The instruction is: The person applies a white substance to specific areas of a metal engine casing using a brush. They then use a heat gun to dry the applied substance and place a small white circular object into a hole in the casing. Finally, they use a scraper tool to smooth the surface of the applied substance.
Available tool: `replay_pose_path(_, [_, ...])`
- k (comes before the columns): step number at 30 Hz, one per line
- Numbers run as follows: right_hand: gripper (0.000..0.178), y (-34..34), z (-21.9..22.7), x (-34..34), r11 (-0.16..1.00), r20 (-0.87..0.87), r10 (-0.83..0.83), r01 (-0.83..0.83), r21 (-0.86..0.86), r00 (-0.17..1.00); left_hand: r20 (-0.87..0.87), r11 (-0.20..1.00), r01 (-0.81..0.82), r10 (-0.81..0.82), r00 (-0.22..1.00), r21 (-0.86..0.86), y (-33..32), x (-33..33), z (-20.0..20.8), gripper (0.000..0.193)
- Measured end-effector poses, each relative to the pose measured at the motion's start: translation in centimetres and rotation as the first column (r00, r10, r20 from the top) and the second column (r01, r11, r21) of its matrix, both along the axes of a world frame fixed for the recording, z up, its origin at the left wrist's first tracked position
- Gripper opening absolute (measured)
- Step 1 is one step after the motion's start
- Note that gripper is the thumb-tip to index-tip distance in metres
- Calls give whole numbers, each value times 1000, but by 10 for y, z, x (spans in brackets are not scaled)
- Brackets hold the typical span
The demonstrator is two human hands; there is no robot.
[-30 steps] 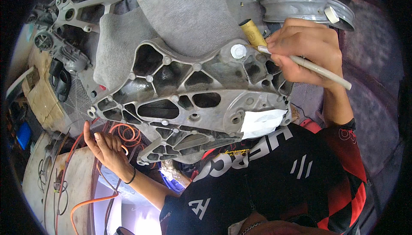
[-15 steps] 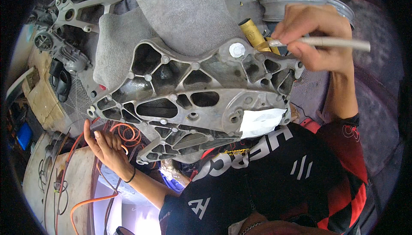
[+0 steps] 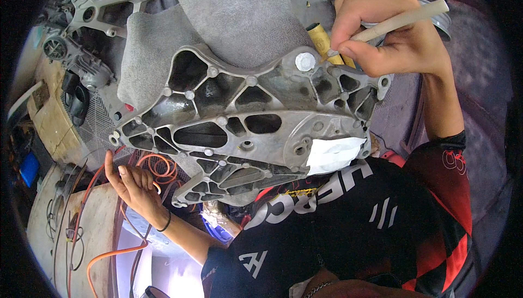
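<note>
A large grey metal casting (image 3: 267,148) with ribs and openings lies across my front. A round white patch (image 3: 305,62) sits on its upper edge, and a white rectangular sheet (image 3: 336,153) covers part of its lower right. Pinched in my right hand (image 3: 376,6) is a slim pale-handled tool (image 3: 403,22). Its brownish narrow tip is just right of the round patch; whether it touches metal I cannot tell. My left hand (image 3: 133,184) holds nothing, index finger stretched toward the casting's left end and other fingers partly bent. Any contact there is unclear.
Behind the casting lie grey cloth (image 3: 239,12) and a yellow cylinder with a dark end (image 3: 320,36). Wheel rims (image 3: 441,23) are at the far right. A metal bracket (image 3: 87,17) and an engine part (image 3: 90,69) stand far left. An orange hose (image 3: 117,254) loops lower left.
My right hand has turned and shifted a little up and left, and the tool's handle now slants upward. Its tip is closer to the round patch. The left hand has barely moved.
</note>
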State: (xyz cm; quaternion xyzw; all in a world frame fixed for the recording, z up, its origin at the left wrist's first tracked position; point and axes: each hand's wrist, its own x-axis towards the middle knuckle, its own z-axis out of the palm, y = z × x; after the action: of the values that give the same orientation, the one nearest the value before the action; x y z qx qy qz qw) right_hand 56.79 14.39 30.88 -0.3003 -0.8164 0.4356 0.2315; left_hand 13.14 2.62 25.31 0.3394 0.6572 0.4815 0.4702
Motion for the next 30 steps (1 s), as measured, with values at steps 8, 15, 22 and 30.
replay_pose_path(8, [8,1,2,6,953,-18,-49,42,-299,999,7,1000,29,-29,1000,-10,-1,-2,0,41])
replay_pose_path(15, [7,4,0,2,950,-52,-40,21,-311,998,-15,1000,23,-23,1000,-16,0,0,1,42])
replay_pose_path(22, [6,6,-1,1,942,-67,-16,-8,-334,998,-13,1000,22,-22,1000,-22,0,0,0,42])
replay_pose_path(30, [7,6,-3,1,935,-76,-29,0,-355,997,25,999,50,-50,998,-2,0,-4,0,42])
